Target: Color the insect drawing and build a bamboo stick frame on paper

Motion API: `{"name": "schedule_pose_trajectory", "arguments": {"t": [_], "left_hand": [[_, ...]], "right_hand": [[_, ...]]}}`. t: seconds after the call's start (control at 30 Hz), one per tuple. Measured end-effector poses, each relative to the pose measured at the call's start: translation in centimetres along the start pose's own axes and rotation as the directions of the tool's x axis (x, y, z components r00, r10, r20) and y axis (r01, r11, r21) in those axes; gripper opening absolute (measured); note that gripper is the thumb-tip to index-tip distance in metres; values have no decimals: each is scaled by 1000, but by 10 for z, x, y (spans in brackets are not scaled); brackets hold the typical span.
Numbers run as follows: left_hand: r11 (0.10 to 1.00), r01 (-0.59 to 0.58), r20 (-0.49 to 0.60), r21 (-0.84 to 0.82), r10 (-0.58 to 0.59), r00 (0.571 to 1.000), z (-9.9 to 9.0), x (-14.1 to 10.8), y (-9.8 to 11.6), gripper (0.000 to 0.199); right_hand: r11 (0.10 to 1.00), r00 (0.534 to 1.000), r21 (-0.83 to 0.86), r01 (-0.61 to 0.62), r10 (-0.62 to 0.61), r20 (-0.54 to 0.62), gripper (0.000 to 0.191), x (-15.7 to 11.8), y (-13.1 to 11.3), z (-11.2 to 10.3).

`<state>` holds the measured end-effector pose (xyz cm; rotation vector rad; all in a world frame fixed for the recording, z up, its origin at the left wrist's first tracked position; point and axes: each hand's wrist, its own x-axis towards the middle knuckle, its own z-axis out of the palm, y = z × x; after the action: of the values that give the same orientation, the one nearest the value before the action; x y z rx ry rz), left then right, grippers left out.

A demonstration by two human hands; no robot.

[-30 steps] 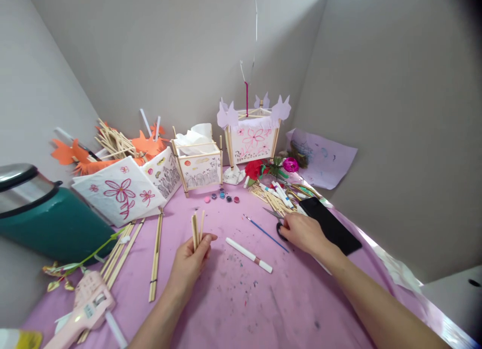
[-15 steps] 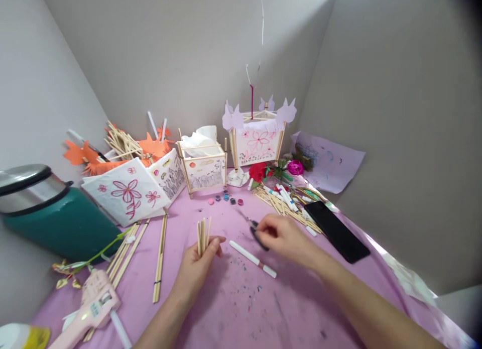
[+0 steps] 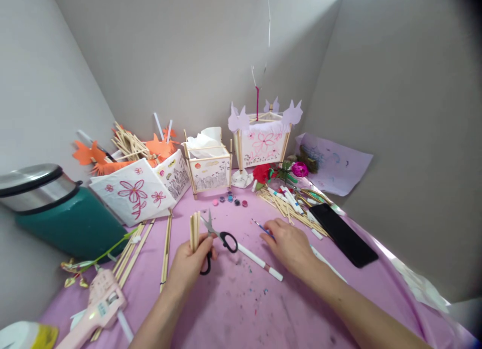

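My left hand is closed around a few short wooden sticks that stand upright from the fist. Black-handled scissors are at the same hand, blades partly apart and pointing away, one handle loop by my fingers. To the right, my right hand pinches a thin blue brush-like tool, its tip pointing up and left. Between the two hands a white marker lies on the purple cloth.
Stick-framed paper lanterns stand at the back. A black phone and loose sticks lie right. At left are a teal bottle, a pink glue gun and long sticks.
The scissors have gone from my right hand to my left, beside the sticks. My right hand now has hold of the thin blue tool. The view has shifted slightly.
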<state>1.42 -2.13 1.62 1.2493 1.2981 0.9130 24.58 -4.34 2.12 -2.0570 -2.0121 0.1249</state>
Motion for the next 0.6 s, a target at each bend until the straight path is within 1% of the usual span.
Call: {"name": "schedule_pose_trajectory", "arguments": {"t": [0.03, 0.07, 0.13, 0.2, 0.27, 0.33, 0.47, 0.53, 0.6], "left_hand": [[995, -15, -52, 103, 21, 998, -6, 2, 1, 39], [975, -23, -99, 219, 45, 994, -11, 4, 1, 37], [908, -7, -158, 420, 80, 984, -19, 5, 3, 37], [856, 15, -187, 516, 95, 978, -23, 6, 5, 36], [839, 19, -199, 544, 107, 974, -24, 6, 6, 33], [828, 10, -200, 561, 124, 972, -24, 7, 6, 29], [784, 14, -199, 621, 140, 970, -24, 11, -1, 23], [772, 16, -207, 636, 151, 967, -24, 13, -5, 21], [771, 14, -204, 637, 151, 967, -24, 14, -8, 21]], "right_hand": [[995, 997, -94, -44, 49, 51, 19, 0, 10, 2], [986, 993, -159, -53, 68, 91, 20, -1, 18, 4], [974, 988, -226, -23, 57, 145, 21, 0, 27, 9], [967, 987, -256, -1, 43, 157, 24, 5, 30, 12], [961, 984, -276, -6, 55, 168, 26, 18, 32, 12], [956, 980, -293, -17, 75, 187, 27, 37, 35, 9], [941, 963, -334, -51, 135, 233, 23, 76, 41, 2], [939, 958, -341, -49, 141, 251, 21, 89, 40, 2], [943, 956, -332, -28, 123, 268, 23, 96, 37, 3]]}}
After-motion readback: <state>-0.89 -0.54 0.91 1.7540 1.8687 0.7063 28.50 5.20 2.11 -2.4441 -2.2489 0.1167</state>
